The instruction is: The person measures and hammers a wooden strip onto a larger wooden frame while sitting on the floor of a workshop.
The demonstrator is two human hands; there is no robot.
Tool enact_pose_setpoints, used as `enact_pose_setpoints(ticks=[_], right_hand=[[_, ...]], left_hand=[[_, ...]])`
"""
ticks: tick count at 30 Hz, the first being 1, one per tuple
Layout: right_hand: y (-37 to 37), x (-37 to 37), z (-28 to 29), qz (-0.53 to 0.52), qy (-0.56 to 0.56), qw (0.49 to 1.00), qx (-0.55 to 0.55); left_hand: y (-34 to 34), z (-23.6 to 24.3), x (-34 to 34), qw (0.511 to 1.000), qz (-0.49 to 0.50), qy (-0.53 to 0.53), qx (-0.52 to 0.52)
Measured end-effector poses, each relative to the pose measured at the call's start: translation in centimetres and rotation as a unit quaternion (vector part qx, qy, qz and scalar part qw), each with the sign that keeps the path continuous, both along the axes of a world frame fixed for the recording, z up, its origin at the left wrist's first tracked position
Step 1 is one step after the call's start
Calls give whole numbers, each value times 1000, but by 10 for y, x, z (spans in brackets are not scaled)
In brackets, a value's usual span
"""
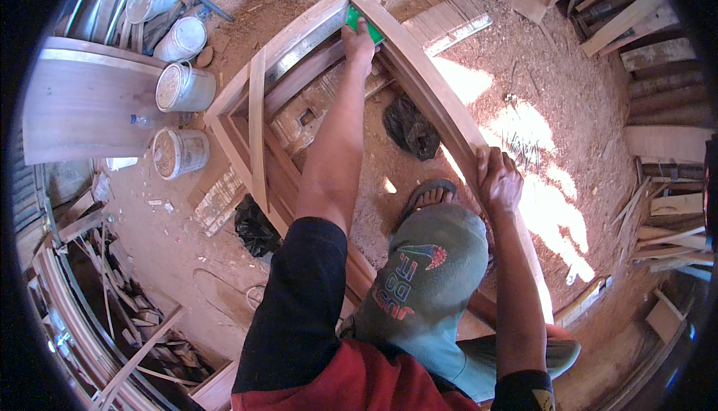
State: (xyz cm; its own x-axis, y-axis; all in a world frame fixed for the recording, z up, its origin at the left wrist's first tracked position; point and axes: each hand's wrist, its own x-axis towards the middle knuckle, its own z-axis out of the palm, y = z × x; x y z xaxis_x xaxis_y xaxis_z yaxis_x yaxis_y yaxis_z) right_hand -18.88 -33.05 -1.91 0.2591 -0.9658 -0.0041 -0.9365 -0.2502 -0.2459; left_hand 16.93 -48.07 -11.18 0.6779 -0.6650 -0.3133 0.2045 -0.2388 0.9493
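Observation:
A large wooden frame [437, 74] with several rails stands in front of me and around my bent leg. My left hand [359, 43] reaches to its far corner. Its fingers press a flat bright green piece [374, 32] into the inside of that corner; the hand covers part of it, and its exact kind does not show. On the right, my right hand [499, 183] is closed over the long side rail, its fingers curled round the top edge. A loose-looking wooden strip [257, 130] crosses the frame's left part at a slant.
Black plastic bags [411, 128] lie on the dusty floor by the frame. Several white buckets [182, 153] line the left, beside a wide board [90, 108]. Stacked timber [666, 142] fills the right side; offcuts [134, 314] are heaped at lower left. My sandalled foot [432, 197] is inside the frame.

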Motion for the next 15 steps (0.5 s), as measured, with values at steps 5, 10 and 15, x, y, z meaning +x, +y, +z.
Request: enact_pose_setpoints(ticks=[5, 10, 15], right_hand=[[1, -1, -2, -3, -3, 1000, 0], [2, -4, -5, -3, -10, 1000, -22], [4, -1, -1, -4, -8, 1000, -13]], left_hand=[[33, 13, -3, 991, 32, 127, 14], [145, 34, -42, 999, 47, 22, -3], [310, 95, -41, 924, -150, -348, 46]])
